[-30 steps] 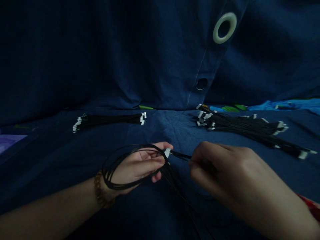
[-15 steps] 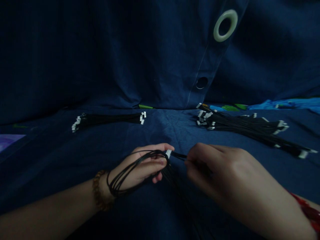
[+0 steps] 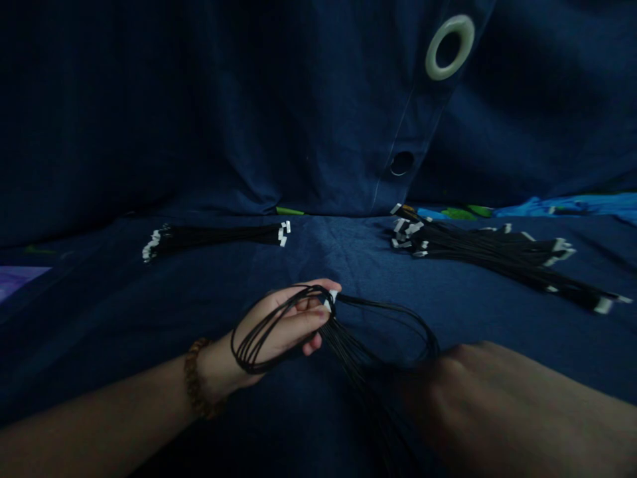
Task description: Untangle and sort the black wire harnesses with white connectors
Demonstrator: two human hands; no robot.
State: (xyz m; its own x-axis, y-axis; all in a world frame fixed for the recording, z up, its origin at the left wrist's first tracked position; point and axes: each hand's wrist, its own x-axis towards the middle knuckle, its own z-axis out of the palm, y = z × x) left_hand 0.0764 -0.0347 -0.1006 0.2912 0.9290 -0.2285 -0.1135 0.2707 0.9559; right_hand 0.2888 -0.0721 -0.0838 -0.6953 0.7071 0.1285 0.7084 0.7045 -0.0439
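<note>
My left hand (image 3: 291, 328) pinches a bundle of thin black cables (image 3: 348, 352) between thumb and fingers. A white connector (image 3: 330, 301) stands out at the fingertips. Several strands loop back over the wrist side of this hand, and others hang down toward the bottom of the view. From the connector, more black strands arc out to the right and end near my right hand (image 3: 462, 392). That hand is low on the right, dark and smeared by motion. Its fingers are hidden, so whether it grips the strands does not show.
A neat bundle of black cables (image 3: 219, 236) with white ends lies at the back left. A larger, looser pile of similar cables (image 3: 488, 252) lies at the back right. Dark blue cloth (image 3: 189, 305) covers the surface, and a blue curtain (image 3: 298, 119) with rings hangs behind.
My right hand has moved down and toward me, away from the connector. The strands right of the connector, short and straight before, now form a wide loop. My left hand keeps its pinch.
</note>
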